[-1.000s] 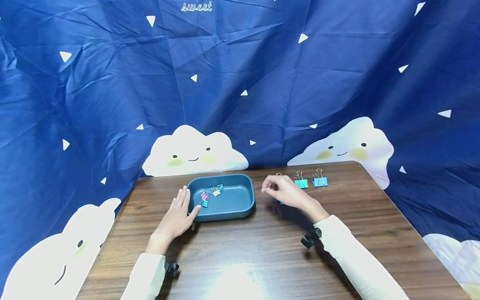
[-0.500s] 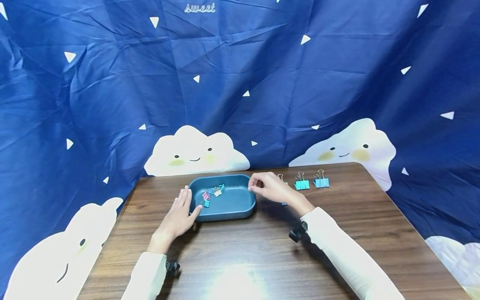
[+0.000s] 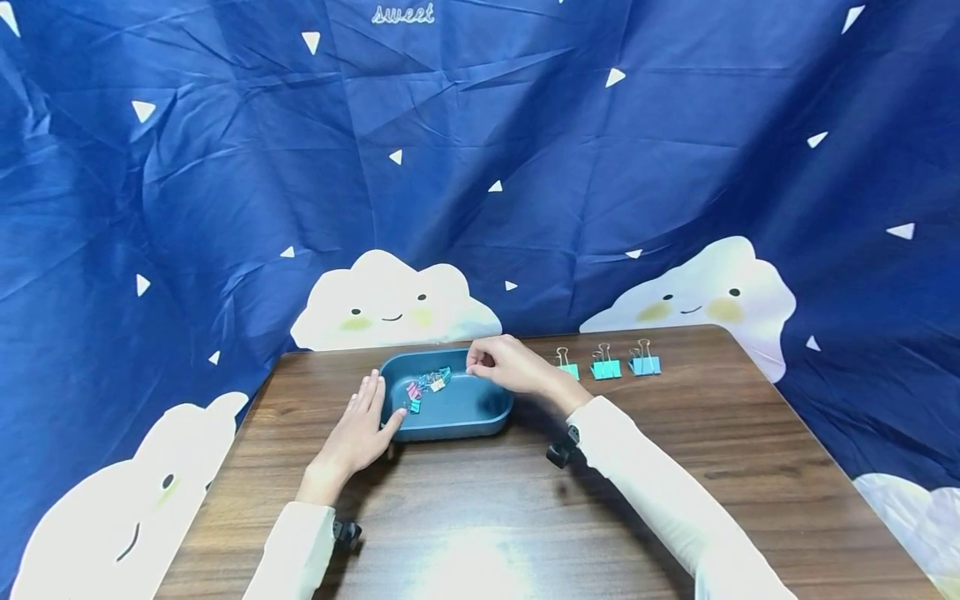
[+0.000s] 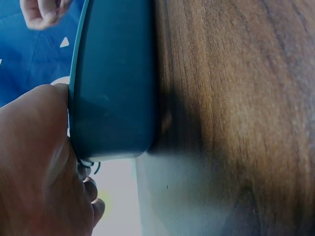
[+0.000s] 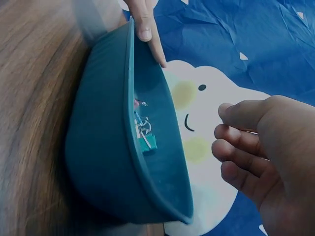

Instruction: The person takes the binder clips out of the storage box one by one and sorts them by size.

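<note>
My left hand lies with straight fingers against the left end of a dark teal tray, thumb over the front rim. In the left wrist view that hand touches the tray wall. Small binder clips in pink, cream and teal lie in the tray's left half. Above its right half hovers my right hand, fingers loosely curled. The right wrist view shows a gap between thumb and fingers of this hand, nothing held; a teal clip lies inside the tray.
Larger binder clips stand in a row right of the tray: a teal one partly behind my right arm, another teal one and a blue one. A blue cloud-print curtain hangs behind the wooden table.
My right hand has moved left, from in front of the larger clips to over the tray's right half. The left hand stays at the tray's left end.
</note>
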The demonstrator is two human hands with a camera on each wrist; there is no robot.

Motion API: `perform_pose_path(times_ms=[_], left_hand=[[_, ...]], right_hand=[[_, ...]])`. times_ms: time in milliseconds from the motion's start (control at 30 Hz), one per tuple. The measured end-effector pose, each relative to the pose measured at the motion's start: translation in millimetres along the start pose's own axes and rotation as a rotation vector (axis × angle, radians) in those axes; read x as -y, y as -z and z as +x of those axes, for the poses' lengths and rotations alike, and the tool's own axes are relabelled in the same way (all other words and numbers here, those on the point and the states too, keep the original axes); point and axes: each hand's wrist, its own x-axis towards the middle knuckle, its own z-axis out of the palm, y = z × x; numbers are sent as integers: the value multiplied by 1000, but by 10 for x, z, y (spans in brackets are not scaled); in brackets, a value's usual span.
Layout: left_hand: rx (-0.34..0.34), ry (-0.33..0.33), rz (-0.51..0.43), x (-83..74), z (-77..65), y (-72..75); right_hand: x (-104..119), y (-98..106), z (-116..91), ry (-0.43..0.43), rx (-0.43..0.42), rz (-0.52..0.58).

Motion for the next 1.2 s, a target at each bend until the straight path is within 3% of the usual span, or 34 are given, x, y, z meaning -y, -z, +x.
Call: perform_pose_path(times_ms=[400, 733, 967, 1200], left_hand=[[-15, -26, -21, -14, -1, -9], [14, 1, -7, 34, 25, -34], [-4, 3, 8, 21, 16, 0], [13, 12, 6, 14, 9, 4]], right_hand=[[-22, -170, 291, 5, 37, -88], [-61, -287, 427, 6, 93, -148], [-44, -390, 542, 26, 137, -191], [-47, -543, 618, -45, 218, -266]])
